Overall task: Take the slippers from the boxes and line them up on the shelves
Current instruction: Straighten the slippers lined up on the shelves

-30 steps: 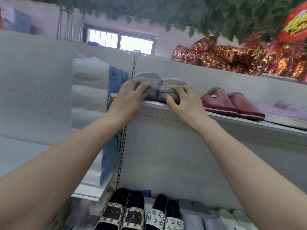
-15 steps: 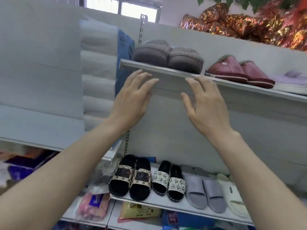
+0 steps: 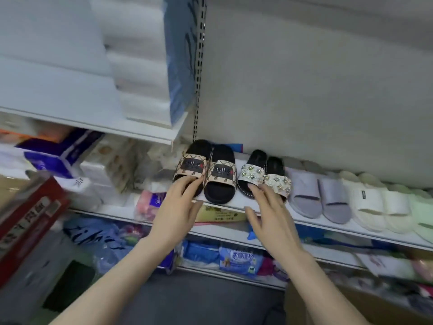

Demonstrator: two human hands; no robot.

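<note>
The long white metal shelf [image 3: 234, 202] holds a whole row of slippers, every pair lying with its long axis running front to back, toes out toward the edge. From the left it goes black slides with tan patterned straps [image 3: 206, 174], black slides with pearl-flower straps [image 3: 262, 178], lilac slides [image 3: 316, 195], cream slides [image 3: 375, 207], then a pale green one at the frame edge.

Both hands are empty and spread, fingers loose. The left hand [image 3: 178, 212] sits right at the toe of the leftmost tan-strap slide, fingertips touching or nearly so (motion blur, can't call it). The right hand [image 3: 269, 216] is at the toe of the pearl pair, so each hand is nearest its own pair. I'd guess the next move is nudging the toes square with the edge.
</note>
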